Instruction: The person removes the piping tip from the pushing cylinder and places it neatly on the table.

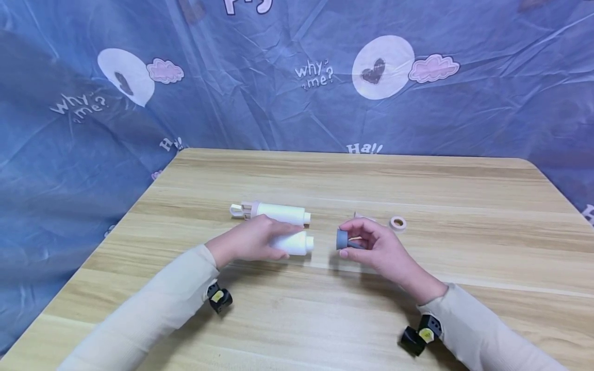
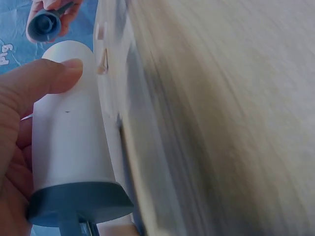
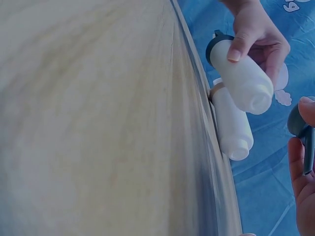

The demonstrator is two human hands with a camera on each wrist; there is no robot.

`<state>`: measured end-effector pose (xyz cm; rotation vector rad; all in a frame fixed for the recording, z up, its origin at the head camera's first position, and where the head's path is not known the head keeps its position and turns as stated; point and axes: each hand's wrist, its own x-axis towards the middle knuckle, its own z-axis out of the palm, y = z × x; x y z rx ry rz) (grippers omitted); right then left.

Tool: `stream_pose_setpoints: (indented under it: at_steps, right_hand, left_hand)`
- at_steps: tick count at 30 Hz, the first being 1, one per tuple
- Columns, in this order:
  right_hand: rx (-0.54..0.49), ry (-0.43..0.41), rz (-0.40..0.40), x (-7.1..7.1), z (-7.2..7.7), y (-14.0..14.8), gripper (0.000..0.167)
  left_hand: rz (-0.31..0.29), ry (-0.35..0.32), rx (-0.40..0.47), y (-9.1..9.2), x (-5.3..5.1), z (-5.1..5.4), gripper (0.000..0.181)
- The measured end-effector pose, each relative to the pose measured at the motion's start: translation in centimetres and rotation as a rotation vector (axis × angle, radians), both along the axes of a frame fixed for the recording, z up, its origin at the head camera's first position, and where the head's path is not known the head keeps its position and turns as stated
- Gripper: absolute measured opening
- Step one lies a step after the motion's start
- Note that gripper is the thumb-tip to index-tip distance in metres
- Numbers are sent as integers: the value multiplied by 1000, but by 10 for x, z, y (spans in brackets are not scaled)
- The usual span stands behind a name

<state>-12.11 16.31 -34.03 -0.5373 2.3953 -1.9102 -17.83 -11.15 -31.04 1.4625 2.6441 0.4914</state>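
My left hand (image 1: 250,238) grips a white cylindrical bottle (image 2: 71,132) round its body, held tilted sideways with its narrow neck toward the right. A dark blue-grey piece (image 2: 81,201) is fitted on the bottle's other end. Between the fingertips and thumb of my right hand (image 1: 378,250) is a hollow blue-grey cap (image 1: 342,239) with a thin stem. The cap's open side faces the bottle neck, and a gap separates them. Just beyond the left hand lies a second white bottle (image 1: 280,213), with a pinkish collar and a white loop at its left end.
A small whitish ring (image 1: 397,223) lies on the wooden table (image 1: 464,206) beyond the right hand. Next to it, a pale piece (image 1: 358,215) is mostly hidden by that hand. Blue printed cloth (image 1: 260,93) hangs behind the table.
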Motion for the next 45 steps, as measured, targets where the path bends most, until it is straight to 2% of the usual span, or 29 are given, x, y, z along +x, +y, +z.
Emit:
stream_pose_setpoints:
  at_steps: [13,32,40,45]
  right_hand:
    - [2,7,2,0,-2,0,41]
    - [6,3,-13,0,-4,0,41]
    - [4,12,-9,-1,-4,1,41]
    - [6,10,-13,-1,-4,2,41]
  left_hand:
    - [56,-36,-16,-13,-6,-9,58]
    - [26,-13,-44,-18,-9,-15,56]
    - [60,-59,-56,-17,-8,-13,57]
    - [56,-58,-56,-16,-7,-13,58]
